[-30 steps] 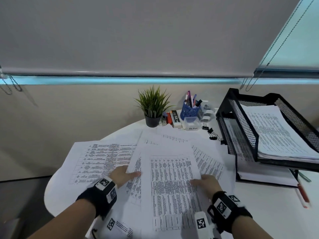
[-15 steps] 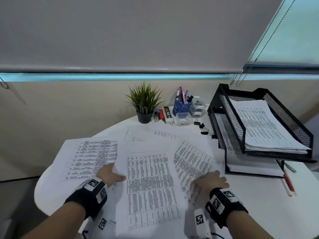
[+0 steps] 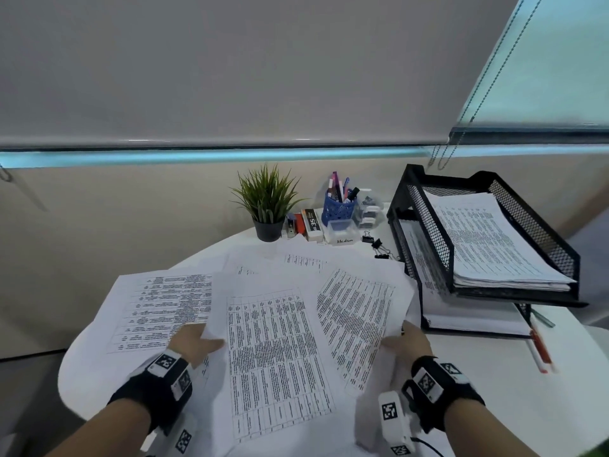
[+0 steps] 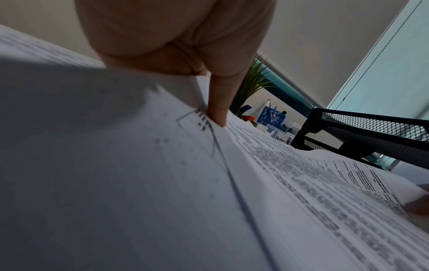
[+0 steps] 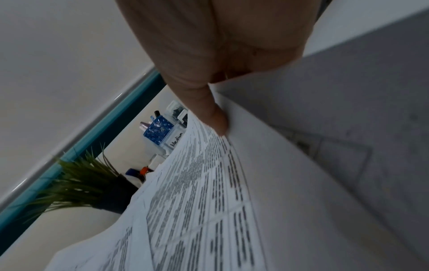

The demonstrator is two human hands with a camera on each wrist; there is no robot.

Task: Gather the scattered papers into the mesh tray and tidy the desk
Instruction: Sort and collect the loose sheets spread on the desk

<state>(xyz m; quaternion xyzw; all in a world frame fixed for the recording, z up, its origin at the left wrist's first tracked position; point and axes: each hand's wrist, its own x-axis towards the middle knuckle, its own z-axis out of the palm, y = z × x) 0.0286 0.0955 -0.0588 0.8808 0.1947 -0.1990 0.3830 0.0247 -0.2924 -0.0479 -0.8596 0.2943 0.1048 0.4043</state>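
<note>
My left hand grasps the left edge of the fanned papers, thumb on top of the printed sheet and the other fingers tucked under it; the left wrist view shows the thumb pressed down on the top page with the paper bowing up around it. My right hand grasps the same spread at its right edge, thumb on the printed face and the rest of the hand beneath, the sheets curving over it. The papers overlap in a loose fan across the middle of the desk, reaching toward its front edge between my wrists, and one more sheet lies flat toward the left edge, partly under the fan. The mesh tray stands at the right side of the desk toward the back, two tiers high, its top tier already carrying a thick stack of printed pages and its lower tier holding more sheets. Along the back edge sit a potted plant, a blue pen cup, a small clear box marked Medium, and a few black binder clips just beside the tray. A red and white pen lies near the right edge, in front of the tray.
</note>
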